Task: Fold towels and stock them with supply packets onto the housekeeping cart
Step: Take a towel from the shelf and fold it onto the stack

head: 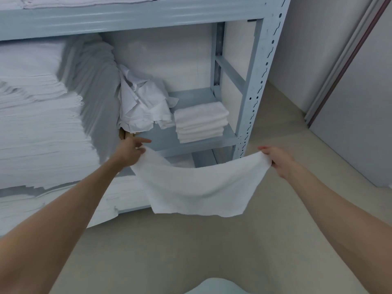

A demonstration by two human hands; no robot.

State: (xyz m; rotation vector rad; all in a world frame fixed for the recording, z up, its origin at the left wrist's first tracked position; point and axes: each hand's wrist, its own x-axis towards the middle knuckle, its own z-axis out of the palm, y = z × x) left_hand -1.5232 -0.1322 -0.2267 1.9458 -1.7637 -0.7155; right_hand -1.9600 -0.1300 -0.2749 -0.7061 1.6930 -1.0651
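Towel point(197, 187) sags soft and light between your left hand point(130, 151) and right hand point(275, 159); each apparently pinches a top corner. Keep hold there.

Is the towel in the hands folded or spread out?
Spread out. The towel hangs as one open sheet, sagging between the left hand and right hand, which pinch its top corners; no fold shows.

A pale blue metal rack point(252, 115) stands on beige floor point(169, 251) (grey sliding door point(360, 124) beside it).
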